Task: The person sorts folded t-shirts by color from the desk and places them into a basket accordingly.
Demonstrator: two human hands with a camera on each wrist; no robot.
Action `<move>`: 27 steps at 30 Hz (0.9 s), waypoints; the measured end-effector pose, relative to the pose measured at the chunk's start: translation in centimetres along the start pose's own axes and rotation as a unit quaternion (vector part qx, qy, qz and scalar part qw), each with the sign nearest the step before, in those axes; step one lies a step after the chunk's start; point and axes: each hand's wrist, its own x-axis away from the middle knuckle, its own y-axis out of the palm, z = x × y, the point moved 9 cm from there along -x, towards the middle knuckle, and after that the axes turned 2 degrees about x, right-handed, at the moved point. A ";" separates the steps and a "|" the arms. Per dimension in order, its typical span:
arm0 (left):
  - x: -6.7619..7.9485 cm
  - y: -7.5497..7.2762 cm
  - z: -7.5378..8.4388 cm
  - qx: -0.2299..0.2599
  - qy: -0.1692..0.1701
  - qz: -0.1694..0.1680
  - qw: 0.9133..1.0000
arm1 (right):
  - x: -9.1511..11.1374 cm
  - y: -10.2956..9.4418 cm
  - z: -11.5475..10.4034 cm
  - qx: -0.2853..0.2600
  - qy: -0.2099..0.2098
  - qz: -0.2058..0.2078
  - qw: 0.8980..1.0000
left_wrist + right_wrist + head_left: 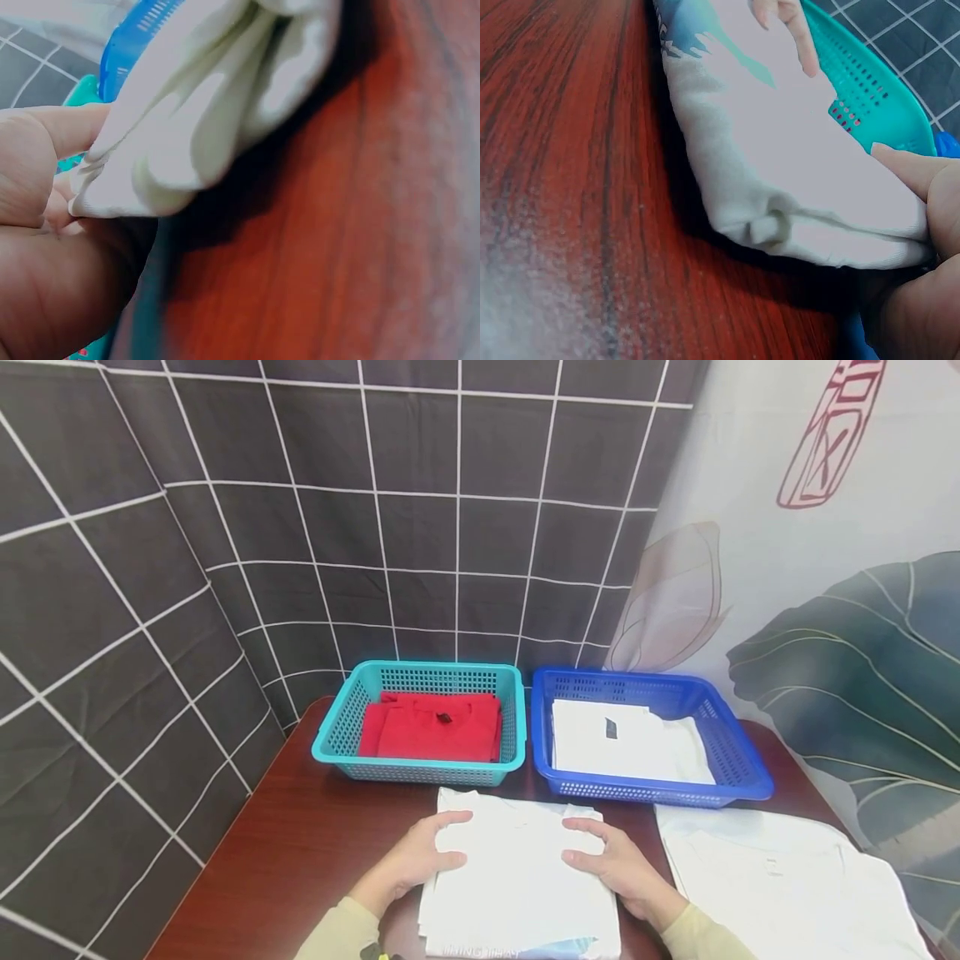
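A folded white T-shirt [517, 877] lies in front of me at the table's near side, a blue print and lettering on its near edge. My left hand [416, 857] grips its left side, and my right hand [622, 864] holds the right side, each with thumb and a finger spread over the top. In the left wrist view, the thumb lies against the layered cloth [180, 150] and other fingers go behind its edge. The right wrist view shows the rolled folds of the shirt [780, 165] at the right palm; the fingers beneath are mostly hidden.
Behind the shirt stands a turquoise basket [420, 772] with folded red clothing [438, 731]. To its right, a blue basket [637, 788] contains folded white clothing [630, 739]. More white T-shirts [795, 885] lie flat at the right. A dark gridded cloth [420, 527] hangs behind the brown table [300, 843].
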 end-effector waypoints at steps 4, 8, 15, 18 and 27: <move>0.2 -0.1 0.7 0.003 0.013 0.000 1.000 | 0.3 -0.2 -0.5 0.026 -0.008 0.020 0.999; 0.6 -0.2 1.6 0.001 0.023 0.004 1.000 | 1.0 -0.4 -1.1 0.038 -0.020 0.030 0.999; 1.3 -0.4 3.4 -0.003 0.044 0.005 0.999 | 2.3 -0.6 -2.2 0.018 -0.039 0.032 0.999; 1.7 -0.5 4.3 0.002 0.053 0.009 0.999 | 2.8 -0.8 -3.0 0.004 -0.054 0.044 0.998; 2.7 -0.4 7.7 0.028 0.098 0.020 0.995 | 4.6 -2.7 -6.5 0.129 -0.122 0.126 0.976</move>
